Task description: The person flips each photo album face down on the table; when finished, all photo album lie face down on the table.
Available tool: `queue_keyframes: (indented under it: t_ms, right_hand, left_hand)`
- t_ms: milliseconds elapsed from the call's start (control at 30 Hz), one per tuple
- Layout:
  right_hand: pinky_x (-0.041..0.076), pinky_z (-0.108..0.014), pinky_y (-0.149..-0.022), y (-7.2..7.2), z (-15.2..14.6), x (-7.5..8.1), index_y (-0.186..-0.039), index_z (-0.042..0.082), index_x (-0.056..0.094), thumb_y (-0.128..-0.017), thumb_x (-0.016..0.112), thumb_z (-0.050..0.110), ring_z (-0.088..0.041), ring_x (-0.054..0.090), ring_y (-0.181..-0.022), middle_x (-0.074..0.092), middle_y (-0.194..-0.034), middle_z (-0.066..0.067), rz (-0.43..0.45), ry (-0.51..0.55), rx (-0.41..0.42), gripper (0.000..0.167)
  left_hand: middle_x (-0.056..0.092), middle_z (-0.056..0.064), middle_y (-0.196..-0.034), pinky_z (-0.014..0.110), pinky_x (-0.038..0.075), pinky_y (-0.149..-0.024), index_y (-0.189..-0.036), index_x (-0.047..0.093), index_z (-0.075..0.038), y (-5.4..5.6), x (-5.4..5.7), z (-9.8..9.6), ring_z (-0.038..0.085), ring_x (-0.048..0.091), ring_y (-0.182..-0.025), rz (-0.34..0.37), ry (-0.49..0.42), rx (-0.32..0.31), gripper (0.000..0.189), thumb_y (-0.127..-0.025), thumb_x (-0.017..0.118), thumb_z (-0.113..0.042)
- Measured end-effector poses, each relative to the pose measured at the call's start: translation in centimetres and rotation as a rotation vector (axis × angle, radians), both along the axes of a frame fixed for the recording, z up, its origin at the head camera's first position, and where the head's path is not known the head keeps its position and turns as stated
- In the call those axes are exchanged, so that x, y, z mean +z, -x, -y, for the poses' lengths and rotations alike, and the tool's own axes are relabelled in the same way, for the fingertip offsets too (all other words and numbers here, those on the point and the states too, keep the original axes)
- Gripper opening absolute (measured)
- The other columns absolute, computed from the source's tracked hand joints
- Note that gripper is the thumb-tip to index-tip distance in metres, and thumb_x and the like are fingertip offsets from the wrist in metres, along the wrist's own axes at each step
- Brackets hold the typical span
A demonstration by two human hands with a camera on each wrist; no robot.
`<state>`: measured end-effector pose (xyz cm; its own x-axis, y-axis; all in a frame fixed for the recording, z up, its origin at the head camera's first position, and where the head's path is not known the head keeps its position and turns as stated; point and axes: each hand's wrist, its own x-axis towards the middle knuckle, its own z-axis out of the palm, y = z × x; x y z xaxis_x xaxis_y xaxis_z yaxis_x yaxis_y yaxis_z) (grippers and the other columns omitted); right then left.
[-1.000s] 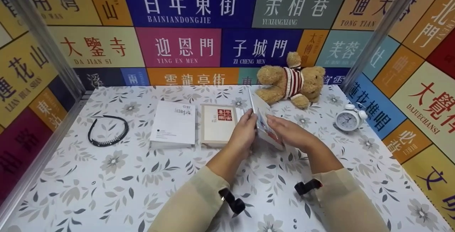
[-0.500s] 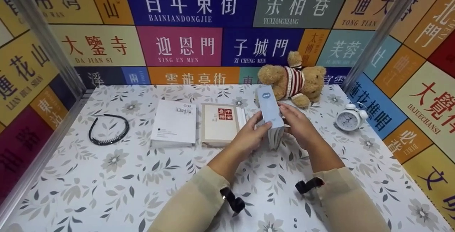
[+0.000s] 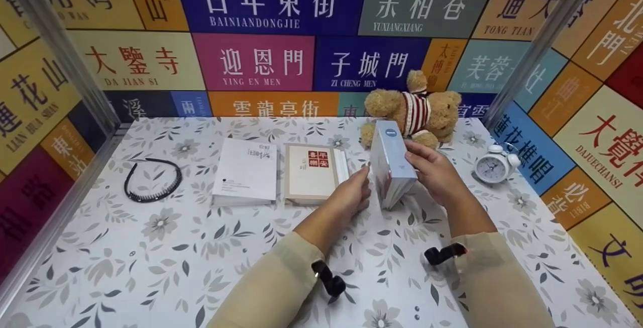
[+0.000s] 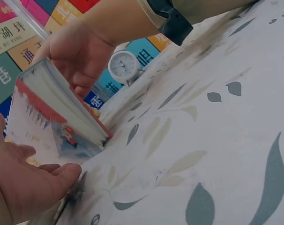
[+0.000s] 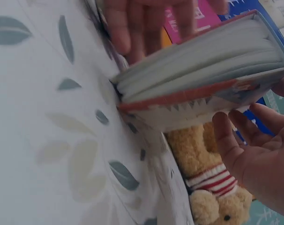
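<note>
A photo album [image 3: 397, 149] with a pale blue spine stands upright on its lower edge on the table. My right hand [image 3: 436, 170] holds it from the right, thumb by the spine and fingertips against the cover, as the right wrist view also shows. The red-trimmed edge of the album [image 4: 62, 103] and its thick sleeve pages show in the left wrist view. My left hand [image 3: 350, 190] is a small gap away from the album's left cover, fingers extended and holding nothing. It lies beside a cream album [image 3: 311, 175] with a red square print.
A white album [image 3: 247, 170] lies farther left, and a black toothed headband [image 3: 153, 197] beyond it. Behind my right hand a teddy bear [image 3: 419, 109] in a striped sweater lies against the printed back wall. A white alarm clock [image 3: 492, 167] stands at right.
The album has turned from slanted, cover showing, to upright with its spine facing me, and shifted right. My left hand has let go and drawn back left; my right hand stays on it.
</note>
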<state>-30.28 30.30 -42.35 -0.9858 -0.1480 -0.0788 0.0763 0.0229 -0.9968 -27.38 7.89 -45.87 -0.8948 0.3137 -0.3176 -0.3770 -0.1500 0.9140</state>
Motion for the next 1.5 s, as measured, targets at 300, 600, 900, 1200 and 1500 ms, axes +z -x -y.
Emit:
queue_keyframes:
  t_ms: [300,600,900,1200,1500]
  right_hand:
    - [0.060,-0.018,-0.096,1.1,-4.1,-1.0,-0.166,0.002,0.035,-0.107,0.065,0.009,-0.002,0.071,-0.113,0.065,-0.136,0.009,0.041,0.059,-0.025,0.066]
    - [0.056,-0.015,-0.099,1.9,-5.9,-2.6,-0.171,0.013,0.027,-0.108,0.059,0.005,0.000,0.064,-0.119,0.036,-0.174,-0.018,0.156,-0.126,-0.073,0.071]
    - [0.054,-0.018,-0.098,1.8,-6.3,-3.7,-0.170,0.012,0.032,-0.108,0.065,0.022,0.001,0.064,-0.111,0.054,-0.159,-0.008,0.233,-0.245,-0.066,0.071]
    - [0.053,-0.031,-0.108,1.7,-6.0,-3.0,-0.168,0.014,0.036,-0.110,0.061,0.029,-0.011,0.064,-0.115,0.055,-0.158,-0.006,0.215,-0.252,-0.122,0.065]
    - [0.054,-0.037,-0.110,1.7,-1.5,-2.2,-0.160,0.012,0.049,-0.109,0.061,0.031,-0.024,0.058,-0.134,0.055,-0.158,-0.015,0.064,-0.317,-0.193,0.056]
  left_hand:
    - [0.023,0.021,-0.178,0.049,0.023,-0.137,-0.171,0.023,-0.008,0.4,-0.2,0.1,0.034,0.025,-0.166,0.066,-0.177,0.030,0.072,-0.114,0.034,-0.051]
    - [0.014,0.018,-0.180,0.052,0.020,-0.137,-0.172,0.019,-0.010,0.3,0.3,0.1,0.034,0.016,-0.169,0.073,-0.158,0.051,0.076,-0.113,0.032,-0.057]
    - [0.017,0.021,-0.179,0.054,0.023,-0.136,-0.172,0.019,-0.009,0.2,0.6,-0.1,0.037,0.018,-0.168,0.029,-0.092,0.040,0.077,-0.113,0.028,-0.058]
    - [0.028,0.021,-0.176,0.052,0.029,-0.135,-0.170,0.023,-0.002,0.8,0.8,0.4,0.036,0.028,-0.165,0.023,-0.091,0.065,0.079,-0.113,0.028,-0.057]
    - [0.046,0.017,-0.169,0.049,0.040,-0.129,-0.167,0.034,-0.005,1.4,1.9,3.1,0.035,0.044,-0.158,-0.167,0.055,0.135,0.069,-0.116,0.026,-0.050]
